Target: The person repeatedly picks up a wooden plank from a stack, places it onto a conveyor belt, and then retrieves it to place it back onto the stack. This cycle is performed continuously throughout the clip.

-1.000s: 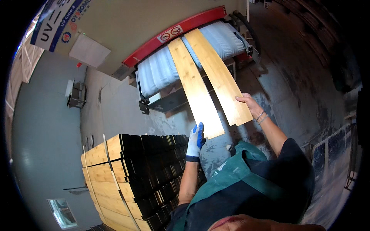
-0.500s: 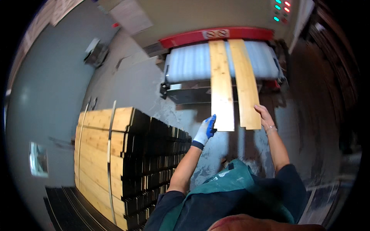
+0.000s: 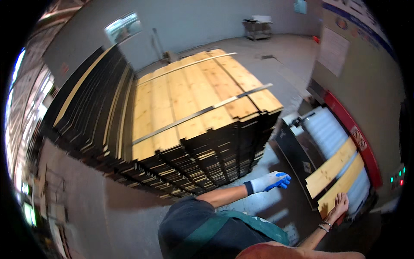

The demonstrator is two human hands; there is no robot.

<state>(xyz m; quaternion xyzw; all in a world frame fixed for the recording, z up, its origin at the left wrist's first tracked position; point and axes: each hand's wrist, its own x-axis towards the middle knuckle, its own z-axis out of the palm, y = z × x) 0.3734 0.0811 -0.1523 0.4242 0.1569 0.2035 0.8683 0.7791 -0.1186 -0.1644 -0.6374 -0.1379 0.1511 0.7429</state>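
Note:
Two pale wooden boards lie side by side on the machine's roller bed (image 3: pixel 326 128), their far ends close to its red crossbar (image 3: pixel 354 136). The left board (image 3: pixel 330 169) sticks out past the bed's front and has no hand on it. My bare right hand (image 3: pixel 338 208) rests on the near end of the right board (image 3: pixel 345 186), its fingers stretched out along the wood. My left hand (image 3: pixel 272 181), in a white and blue glove, is in the air between the boards and the big stack (image 3: pixel 189 95). It holds nothing, and its fingers point right, slightly bent.
The big stack of boards has thin wooden strips (image 3: pixel 202 111) across its top. Boards with dark edges (image 3: pixel 92 99) lean on its left side. A small cart (image 3: pixel 257 29) stands by the back wall. Indicator lights (image 3: pixel 399 175) glow on the machine at right.
My view has swung left toward the stack. The left hand has let go of the left board and moved away from it. My right hand is still at the right board.

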